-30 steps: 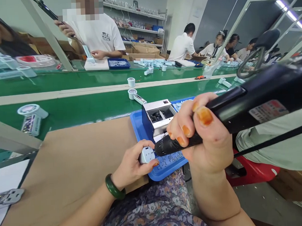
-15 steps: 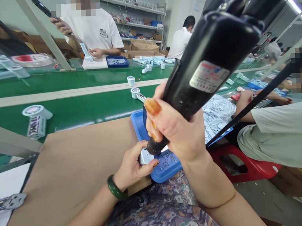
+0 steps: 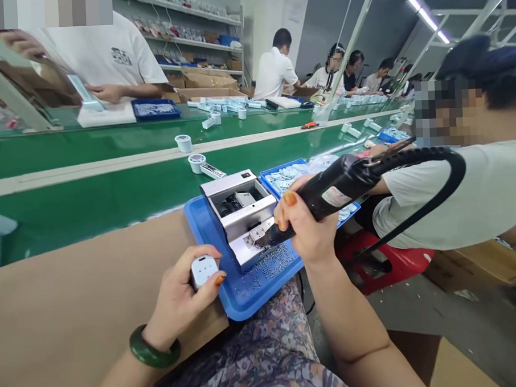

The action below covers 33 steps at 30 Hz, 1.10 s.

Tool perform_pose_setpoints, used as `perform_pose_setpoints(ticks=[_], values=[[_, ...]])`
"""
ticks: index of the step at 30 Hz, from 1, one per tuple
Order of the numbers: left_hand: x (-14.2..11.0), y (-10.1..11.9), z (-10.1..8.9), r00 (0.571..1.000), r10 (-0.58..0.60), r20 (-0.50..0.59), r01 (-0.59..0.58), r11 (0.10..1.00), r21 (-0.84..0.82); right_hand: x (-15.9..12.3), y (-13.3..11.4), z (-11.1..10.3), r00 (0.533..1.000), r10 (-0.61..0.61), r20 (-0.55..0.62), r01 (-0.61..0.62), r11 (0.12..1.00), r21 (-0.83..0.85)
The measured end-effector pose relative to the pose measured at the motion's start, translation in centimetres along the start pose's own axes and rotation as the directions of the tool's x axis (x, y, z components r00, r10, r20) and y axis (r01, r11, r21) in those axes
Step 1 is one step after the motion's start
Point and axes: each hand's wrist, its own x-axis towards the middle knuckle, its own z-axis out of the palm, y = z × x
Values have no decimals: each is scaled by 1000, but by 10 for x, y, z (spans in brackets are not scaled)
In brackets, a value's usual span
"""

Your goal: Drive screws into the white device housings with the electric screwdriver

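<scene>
Screwdriver [image 3: 343, 184], black and corded, sits in the right hand [image 3: 313, 231], whose fingers wrap closely round its barrel; its nose is at the front of a silver metal box [image 3: 248, 213], though contact cannot be told. Its whitish sticker [image 3: 335, 197] bears reddish print too small to read. Left of that box, above brown cardboard [image 3: 95, 297], the left hand [image 3: 174, 291] has its fingers curled snugly round a pale-blue part [image 3: 204, 271], its holed end facing up. The box stands in a blue tray [image 3: 241, 309] scattered with screws [image 3: 272, 264]. Beyond, a round-headed device [image 3: 197, 163] lies on the green counter [image 3: 125, 202]. Across it, a co-worker's white shirt [image 3: 122, 74] carries an illegible dark print.
</scene>
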Motion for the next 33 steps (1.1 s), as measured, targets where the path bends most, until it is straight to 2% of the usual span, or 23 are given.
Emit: perform_pose_setpoints(ticks=[6, 12, 16, 19, 22, 25, 29, 33], values=[[-1, 3, -2, 1000, 26, 5, -26, 1000, -9, 1, 6, 8, 993, 120, 6, -119, 990, -70], [1, 3, -1, 1000, 10, -1, -10, 1000, -8, 3, -5, 6, 986, 166, 6, -164, 980, -116], [3, 3, 0, 1000, -5, -1, 5, 1000, 24, 2, -26, 7, 993, 121, -14, -121, 993, 12], [2, 8, 4, 1000, 6, 22, -8, 998, 59, 2, -43, 17, 990, 132, -50, -124, 981, 150], [0, 15, 11, 998, 47, 53, -52, 994, 100, 2, -56, 31, 986, 162, -44, -145, 954, 262], [-2, 19, 16, 994, 69, 89, -81, 986, 146, 3, -61, 42, 984, 178, -18, -164, 938, 307], [-4, 15, 13, 991, 109, 74, -117, 987, 111, 4, -60, 46, 988, 154, -6, -146, 953, 267], [-4, 15, 14, 959, 279, 54, -282, 957, 71, -3, -54, 41, 992, 124, -33, -116, 975, 188]])
